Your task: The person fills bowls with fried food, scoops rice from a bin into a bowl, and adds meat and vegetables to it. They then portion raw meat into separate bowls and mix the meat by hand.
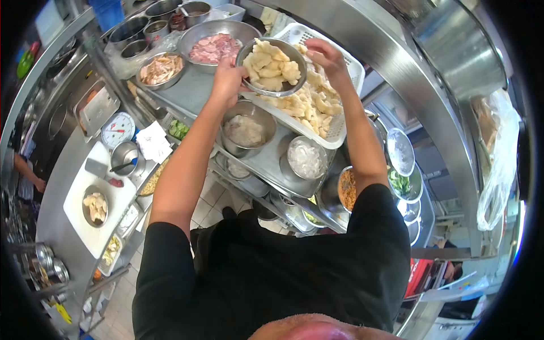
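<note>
Holding a heaped steel bowl of pale dumpling-like pieces by its rim, the left hand grips tight above the white basket. Right hand pinches one piece beside it. Risk: bowl piled past the rim (one-handed grip), so a tilt likely spills pieces. Count: one basket, two hands, one raw meat bowl.

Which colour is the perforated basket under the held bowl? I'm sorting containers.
White. The basket shows best in the head view, beneath the metal bowl.
</note>
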`<state>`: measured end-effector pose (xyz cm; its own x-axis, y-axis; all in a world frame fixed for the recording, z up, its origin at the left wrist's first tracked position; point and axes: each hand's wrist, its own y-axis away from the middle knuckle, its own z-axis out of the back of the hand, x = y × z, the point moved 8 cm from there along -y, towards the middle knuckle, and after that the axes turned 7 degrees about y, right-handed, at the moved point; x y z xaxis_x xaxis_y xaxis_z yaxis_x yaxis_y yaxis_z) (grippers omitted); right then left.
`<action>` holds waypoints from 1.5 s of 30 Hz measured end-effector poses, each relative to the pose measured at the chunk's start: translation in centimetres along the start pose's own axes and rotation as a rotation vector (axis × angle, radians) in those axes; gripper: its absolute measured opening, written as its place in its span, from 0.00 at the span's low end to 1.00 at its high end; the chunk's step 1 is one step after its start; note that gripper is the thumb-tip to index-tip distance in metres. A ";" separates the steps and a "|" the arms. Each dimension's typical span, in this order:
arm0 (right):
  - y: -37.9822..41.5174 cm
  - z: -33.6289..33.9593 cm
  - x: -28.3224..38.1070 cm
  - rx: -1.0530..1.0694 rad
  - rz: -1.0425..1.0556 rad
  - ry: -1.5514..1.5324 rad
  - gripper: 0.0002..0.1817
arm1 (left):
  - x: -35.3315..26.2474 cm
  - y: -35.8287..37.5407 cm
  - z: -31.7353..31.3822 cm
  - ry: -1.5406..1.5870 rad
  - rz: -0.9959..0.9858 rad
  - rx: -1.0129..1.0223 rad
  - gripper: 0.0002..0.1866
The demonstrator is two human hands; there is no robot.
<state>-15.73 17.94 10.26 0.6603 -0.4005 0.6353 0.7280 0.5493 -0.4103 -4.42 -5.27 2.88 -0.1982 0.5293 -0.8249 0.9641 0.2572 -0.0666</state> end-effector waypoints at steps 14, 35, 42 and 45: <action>2.2 -25.2 29.3 0.442 0.257 -0.445 0.11 | -10.6 32.8 25.5 -0.174 -0.354 -0.690 0.14; 23.8 -79.6 34.7 0.639 -0.775 -0.777 0.14 | -14.7 107.7 54.9 0.252 -0.786 -1.758 0.12; 30.4 -83.1 49.2 0.758 -0.657 -0.630 0.10 | -23.6 123.7 66.3 0.252 -0.972 -1.791 0.12; 35.9 -87.5 62.5 1.016 -0.573 -0.540 0.10 | -27.9 132.0 69.9 0.244 -0.991 -1.835 0.11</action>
<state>67.84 -51.61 -21.99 -0.0303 -0.5484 0.8356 0.2573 0.8036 0.5367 140.71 -42.60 -22.13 -0.5758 -0.2238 -0.7864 -0.6658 0.6866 0.2921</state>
